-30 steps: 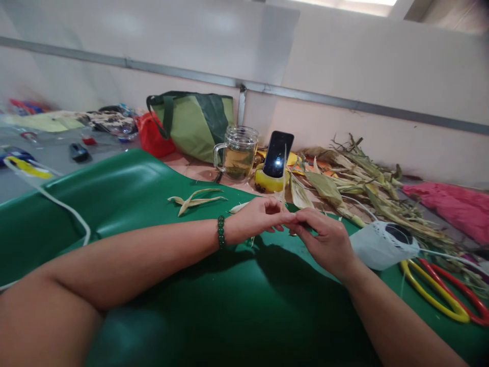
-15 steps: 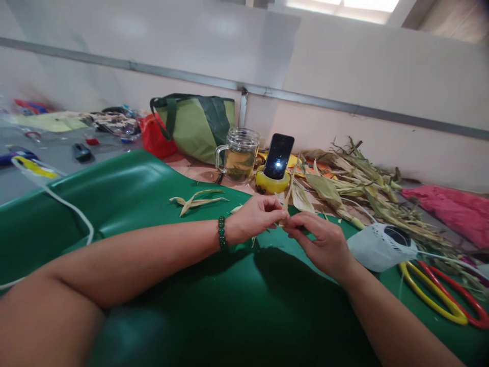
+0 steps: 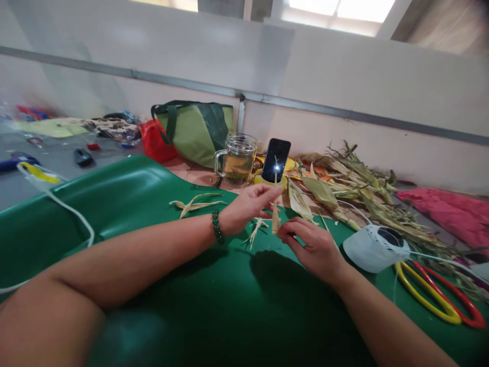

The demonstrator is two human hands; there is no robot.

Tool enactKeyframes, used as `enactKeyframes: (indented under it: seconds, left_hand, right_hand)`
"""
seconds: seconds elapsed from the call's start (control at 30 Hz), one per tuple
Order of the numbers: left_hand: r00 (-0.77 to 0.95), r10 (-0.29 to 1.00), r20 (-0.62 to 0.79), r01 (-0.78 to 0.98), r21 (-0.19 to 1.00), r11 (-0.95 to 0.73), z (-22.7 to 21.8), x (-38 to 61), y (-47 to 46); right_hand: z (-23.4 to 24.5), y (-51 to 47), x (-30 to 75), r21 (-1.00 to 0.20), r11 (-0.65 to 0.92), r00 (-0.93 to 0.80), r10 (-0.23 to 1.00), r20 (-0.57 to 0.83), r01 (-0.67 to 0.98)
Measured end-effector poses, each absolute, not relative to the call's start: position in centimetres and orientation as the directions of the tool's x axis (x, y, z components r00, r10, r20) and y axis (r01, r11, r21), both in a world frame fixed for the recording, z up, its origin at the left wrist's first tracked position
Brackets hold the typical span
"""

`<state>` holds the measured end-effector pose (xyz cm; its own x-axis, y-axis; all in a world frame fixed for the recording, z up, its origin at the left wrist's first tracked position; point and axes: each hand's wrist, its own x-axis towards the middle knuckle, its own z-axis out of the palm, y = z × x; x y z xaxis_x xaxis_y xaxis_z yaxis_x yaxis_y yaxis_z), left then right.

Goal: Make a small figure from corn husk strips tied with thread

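A narrow strip of dry corn husk (image 3: pixel 275 220) stands upright between my two hands. My left hand (image 3: pixel 254 204), with a green bead bracelet at the wrist, pinches its upper part, and the thin tip rises above the fingers. My right hand (image 3: pixel 311 247) has its fingertips closed at the strip's lower end. Under and beside the left hand lies a small pale knotted husk piece (image 3: pixel 256 230) on the green mat (image 3: pixel 214 306). Further left on the mat rests a husk piece with several thin arms (image 3: pixel 194 205).
Behind my hands stand a glass mug (image 3: pixel 237 165) of tea and a phone (image 3: pixel 275 160) in a yellow holder. Dry husks (image 3: pixel 355 188) are heaped to the right. Nearer are a white-wrapped spool (image 3: pixel 376 250) and red-and-yellow scissors (image 3: pixel 431 298). A green bag (image 3: pixel 198 130) leans on the wall.
My hands have moved apart, the left rising and the right lowering slightly. The husk strip now shows upright between them, and the knotted piece below is uncovered. The view has tilted up a little.
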<state>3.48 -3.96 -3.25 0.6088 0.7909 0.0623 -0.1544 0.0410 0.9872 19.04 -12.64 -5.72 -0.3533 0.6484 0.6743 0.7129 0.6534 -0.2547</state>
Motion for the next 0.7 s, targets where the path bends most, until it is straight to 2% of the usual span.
enactKeyframes:
  seconds: [0.07, 0.13, 0.4, 0.57, 0.7]
  left_hand:
    - [0.726, 0.688, 0.014, -0.051, 0.998, 0.034, -3.6, 3.4, -4.2]
    - [0.770, 0.637, 0.006, -0.005, 1.000, -0.003, -4.0, 3.4, -4.2]
    - [0.729, 0.672, 0.132, 0.045, 0.970, -0.239, -3.4, 3.1, -3.4]
    - [0.733, 0.670, 0.119, 0.073, 0.965, -0.251, -3.3, 3.0, -3.4]
    - [0.739, 0.659, 0.141, 0.006, 0.976, -0.217, -3.6, 3.0, -3.5]
  right_hand:
    - [-5.8, -12.6, 19.1, -0.238, 0.656, -0.338, 0.624, 0.704, 0.716]
    - [-5.9, -12.5, 19.2, -0.223, 0.656, -0.329, 0.608, 0.723, 0.721]
    - [-5.7, -12.5, 19.1, -0.211, 0.651, -0.338, 0.610, 0.717, 0.729]
    - [-5.6, -12.6, 19.0, -0.216, 0.671, -0.354, 0.604, 0.714, 0.710]
    - [-5.8, -12.5, 19.1, -0.229, 0.675, -0.349, 0.605, 0.715, 0.702]
